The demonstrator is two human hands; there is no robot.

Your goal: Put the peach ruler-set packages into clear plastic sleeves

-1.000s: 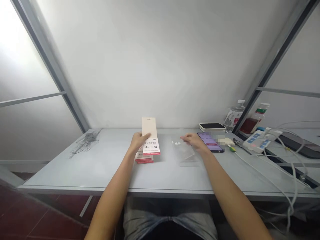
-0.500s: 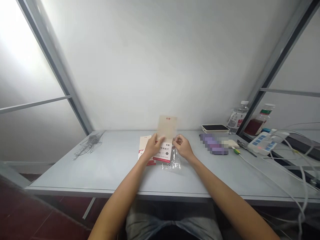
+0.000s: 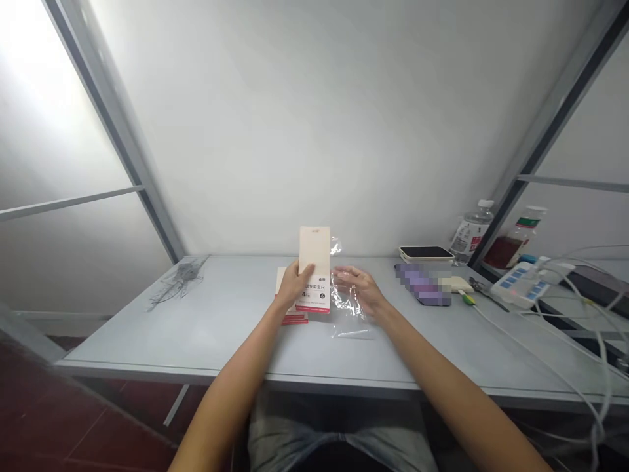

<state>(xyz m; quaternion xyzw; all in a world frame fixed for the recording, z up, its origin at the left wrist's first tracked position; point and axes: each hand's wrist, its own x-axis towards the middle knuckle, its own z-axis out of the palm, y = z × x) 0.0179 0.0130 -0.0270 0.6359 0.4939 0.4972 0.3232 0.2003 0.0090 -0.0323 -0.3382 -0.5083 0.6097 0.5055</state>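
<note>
My left hand (image 3: pixel 295 280) grips a tall beige card pack with a white and red label (image 3: pixel 314 269), holding it upright above the grey table (image 3: pixel 206 328). Just behind and below it lies a small stack of similar red-edged packs (image 3: pixel 293 317). My right hand (image 3: pixel 360 288) is to the right of the pack, fingers curled on a crinkled clear plastic bag (image 3: pixel 346 303) that hangs from the hand down to the tabletop.
A bundle of clear wrappers (image 3: pixel 177 278) lies at the table's far left. To the right are a phone (image 3: pixel 422 288), a white box with a dark top (image 3: pixel 425 253), two bottles (image 3: pixel 470 231), a power strip (image 3: pixel 515 284) and several cables (image 3: pixel 565 367).
Both hands met at the card pack half a second ago; now the right hand has drawn away to the right with the clear bag, and the pack stands free in the left hand.
</note>
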